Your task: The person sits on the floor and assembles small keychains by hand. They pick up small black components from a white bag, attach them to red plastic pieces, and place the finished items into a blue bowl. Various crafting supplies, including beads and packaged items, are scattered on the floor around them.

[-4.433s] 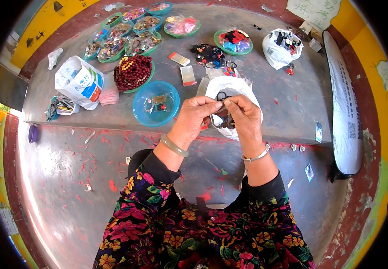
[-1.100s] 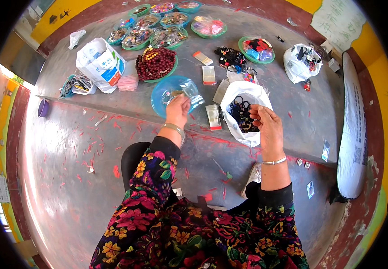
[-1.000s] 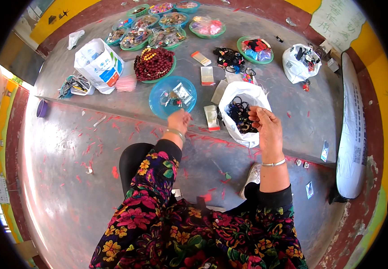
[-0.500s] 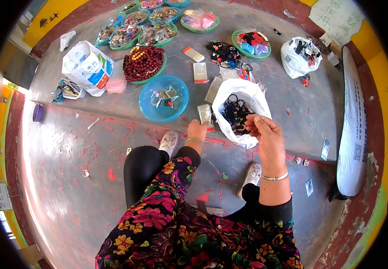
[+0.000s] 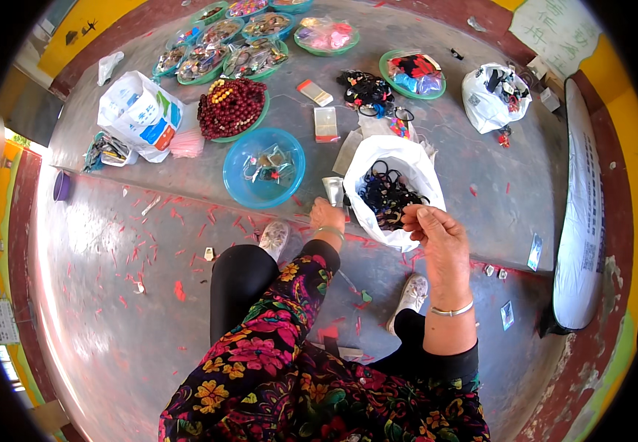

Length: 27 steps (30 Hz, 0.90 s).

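My left hand (image 5: 326, 216) is closed at the near edge of the raised floor, its fingers on a small clear plastic packet (image 5: 332, 188) that stands tilted beside a white plastic bag. That white bag (image 5: 369, 152) is wide open and holds a tangle of black hair ties (image 5: 391, 193). Over the bag's near right rim, my right hand (image 5: 438, 234) is held in a pinch; I cannot make out anything between thumb and fingers. Left of my left hand sits a blue basin (image 5: 235, 175) with a few small packaged trinkets (image 5: 272, 166) in it.
A green basin heaped with dark red beads (image 5: 230, 110) stands beyond the blue one. Flat boxes (image 5: 325, 124), more hair ties (image 5: 364, 90) and another white bag (image 5: 484, 103) lie farther off. The raised floor's edge (image 5: 186, 204) runs before my feet.
The small packet lay flat by my left hand and is now tipped up. My right hand keeps its pinch and has dropped slightly. The whole view has shifted a little.
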{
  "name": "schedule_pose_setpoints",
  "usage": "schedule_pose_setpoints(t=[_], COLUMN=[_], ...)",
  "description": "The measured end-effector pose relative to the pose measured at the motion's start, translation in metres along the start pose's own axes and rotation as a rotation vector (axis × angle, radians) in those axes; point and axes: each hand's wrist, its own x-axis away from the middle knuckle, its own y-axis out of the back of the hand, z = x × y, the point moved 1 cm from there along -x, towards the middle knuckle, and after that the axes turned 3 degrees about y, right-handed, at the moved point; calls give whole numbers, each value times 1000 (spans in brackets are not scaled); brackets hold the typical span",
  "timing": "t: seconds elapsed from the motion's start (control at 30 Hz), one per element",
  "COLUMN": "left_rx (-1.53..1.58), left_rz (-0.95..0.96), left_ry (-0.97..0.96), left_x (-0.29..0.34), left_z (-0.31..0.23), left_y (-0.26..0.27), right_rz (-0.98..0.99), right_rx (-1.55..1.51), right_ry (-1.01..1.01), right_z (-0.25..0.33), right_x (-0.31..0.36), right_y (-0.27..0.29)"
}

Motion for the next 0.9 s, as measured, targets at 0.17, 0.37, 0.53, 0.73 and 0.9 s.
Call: schedule_pose_setpoints(t=[0.17,0.37,0.53,0.73,0.9], left_rx=[372,891,1193,1173,1078], left_rz=[-76,126,541,918,1016], left_ry=[-21,2,-32,-295,-453], left_x=[-11,-48,2,99,143], left_z=[19,51,-3,-73,-82], left_y=[-25,-14,61,145,183], right_rz=[37,87,104,-3,-4], right_rx=[16,31,36,25,-43], right_ry=[3,-4,-5,29,80], right_z=[-2,-3,-8,-10,-5], right_x=[1,2,-1,-4,3], right_y=[0,-11,-13,-13,-21])
